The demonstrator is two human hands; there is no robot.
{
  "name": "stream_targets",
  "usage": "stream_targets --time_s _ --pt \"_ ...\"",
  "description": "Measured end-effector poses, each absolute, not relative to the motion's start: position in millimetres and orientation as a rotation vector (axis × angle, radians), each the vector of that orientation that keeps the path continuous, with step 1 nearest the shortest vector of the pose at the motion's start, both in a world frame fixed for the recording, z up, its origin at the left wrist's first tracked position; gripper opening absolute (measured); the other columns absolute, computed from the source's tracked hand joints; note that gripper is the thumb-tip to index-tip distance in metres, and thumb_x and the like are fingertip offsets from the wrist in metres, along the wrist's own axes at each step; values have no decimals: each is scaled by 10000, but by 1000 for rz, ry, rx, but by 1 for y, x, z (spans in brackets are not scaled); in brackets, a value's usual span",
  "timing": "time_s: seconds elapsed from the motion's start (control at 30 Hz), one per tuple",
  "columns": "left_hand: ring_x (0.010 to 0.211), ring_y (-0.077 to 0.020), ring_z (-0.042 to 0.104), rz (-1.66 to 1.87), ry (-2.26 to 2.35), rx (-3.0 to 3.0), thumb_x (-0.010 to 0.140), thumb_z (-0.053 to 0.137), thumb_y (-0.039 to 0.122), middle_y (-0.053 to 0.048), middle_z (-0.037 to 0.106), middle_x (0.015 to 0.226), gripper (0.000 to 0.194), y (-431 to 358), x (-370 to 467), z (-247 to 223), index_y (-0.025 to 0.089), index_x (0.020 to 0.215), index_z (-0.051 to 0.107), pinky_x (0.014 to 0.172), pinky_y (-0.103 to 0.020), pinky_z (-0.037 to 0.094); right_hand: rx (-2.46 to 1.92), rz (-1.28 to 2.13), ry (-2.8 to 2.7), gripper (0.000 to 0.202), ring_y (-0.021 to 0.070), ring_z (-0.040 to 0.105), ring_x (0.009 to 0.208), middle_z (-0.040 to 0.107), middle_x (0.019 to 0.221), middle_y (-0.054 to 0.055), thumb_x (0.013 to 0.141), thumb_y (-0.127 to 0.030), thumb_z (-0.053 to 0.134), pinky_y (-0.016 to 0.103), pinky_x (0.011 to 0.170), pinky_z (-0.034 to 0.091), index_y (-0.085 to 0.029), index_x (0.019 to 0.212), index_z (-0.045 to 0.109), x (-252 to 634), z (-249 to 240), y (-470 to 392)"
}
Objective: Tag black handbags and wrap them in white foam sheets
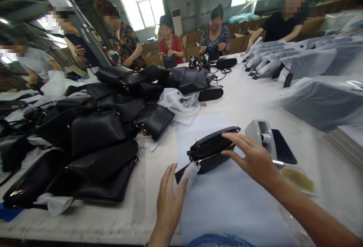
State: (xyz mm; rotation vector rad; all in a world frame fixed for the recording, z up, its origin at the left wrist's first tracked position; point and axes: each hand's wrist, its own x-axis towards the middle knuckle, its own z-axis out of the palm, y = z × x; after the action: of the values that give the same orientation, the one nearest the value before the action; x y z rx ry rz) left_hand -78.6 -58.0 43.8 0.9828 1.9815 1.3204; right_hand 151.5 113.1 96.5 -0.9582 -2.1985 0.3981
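Note:
A small black bag (212, 146) with gold zips stands on a pale sheet (227, 205) on the table, in the middle of the head view. My right hand (252, 156) touches its right end, fingers spread with the thumb apart. Left of the bag and a little nearer to me, my left hand (171, 192) has its fingers apart, beside a dark tag (181, 173) and a whitish wrapped piece (191, 173) that hang from the bag's left end. Whether the left fingertips touch that piece is unclear.
Black bags (96, 129) are heaped on the left, with clear plastic (180, 103) beside them. A tape dispenser (262, 135), a black phone (283, 146) and a shallow dish (299, 179) lie right. Wrapped bags (326, 101) cover the far right. Several people stand across the table.

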Motion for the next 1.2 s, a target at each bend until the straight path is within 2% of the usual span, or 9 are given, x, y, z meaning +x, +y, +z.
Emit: stream_targets --time_s 0.1,0.2,0.3,0.4,0.67,0.9,1.0,1.1,1.2 --pt "1415 -282 359 1311 1902 1150 712 793 333 -79 426 1522 860 -28 -70 50 245 1473 403 1181 -384 246 -789 271 -2487 706 306 428 1351 479 1469 71 819 -300 712 490 1141 321 -281 1459 413 161 114 158" --pt "1348 -283 457 1029 1857 1316 672 801 304 -105 462 1494 1081 1 -62 49 235 1550 175 1110 -374 358 -794 382 -2739 890 297 580 1173 608 1315 93 731 -180 751 448 989 481 -283 1506 324 159 121 185" --pt "1152 -289 618 615 1994 1507 734 726 327 -85 654 1278 914 15 -69 47 269 1520 264 953 -366 477 -758 459 -2909 855 292 641 1008 701 1113 63 666 -174 788 411 863 543 -302 1440 449 159 125 194" --pt "998 -303 682 313 2063 1742 774 680 303 -47 736 1086 697 16 -86 57 329 1426 433 861 -386 499 -613 532 -2912 580 273 643 1047 712 1122 47 723 -164 733 380 908 539 -288 1278 621 165 120 189" --pt "973 -269 644 -8 1805 2136 801 733 249 -53 703 1082 794 10 -132 86 324 1483 333 864 -407 486 -601 105 -2584 736 206 487 1322 545 1414 28 773 59 378 384 1112 424 -249 1435 476 193 60 119" --pt "1041 -235 637 -79 1737 2061 752 588 -37 -46 674 1177 953 -27 -130 40 388 1522 222 935 -385 512 -592 -96 -2587 639 232 386 1389 512 1441 53 852 28 377 442 1166 334 -190 1448 456 206 -17 53" --pt "1178 -242 600 181 1601 2054 803 691 179 -32 605 1351 729 -31 -143 39 405 1438 416 1013 -373 493 -597 103 -2738 596 290 401 1378 468 1475 74 852 -89 478 472 1102 427 -192 1440 469 215 1 43" --pt "1144 -210 633 503 1722 1998 954 519 349 -19 676 1255 287 -2 -154 48 330 1210 648 1007 -356 499 -639 346 -2704 442 242 569 1239 615 1334 43 896 -193 567 445 1100 440 -269 1332 576 216 43 62" --pt "1089 -207 657 716 1810 2014 979 476 328 -52 712 1175 281 55 -150 46 243 1171 662 993 -362 496 -822 518 -2493 336 209 624 1154 678 1230 40 936 -229 557 369 1052 482 -266 1264 622 199 73 115"
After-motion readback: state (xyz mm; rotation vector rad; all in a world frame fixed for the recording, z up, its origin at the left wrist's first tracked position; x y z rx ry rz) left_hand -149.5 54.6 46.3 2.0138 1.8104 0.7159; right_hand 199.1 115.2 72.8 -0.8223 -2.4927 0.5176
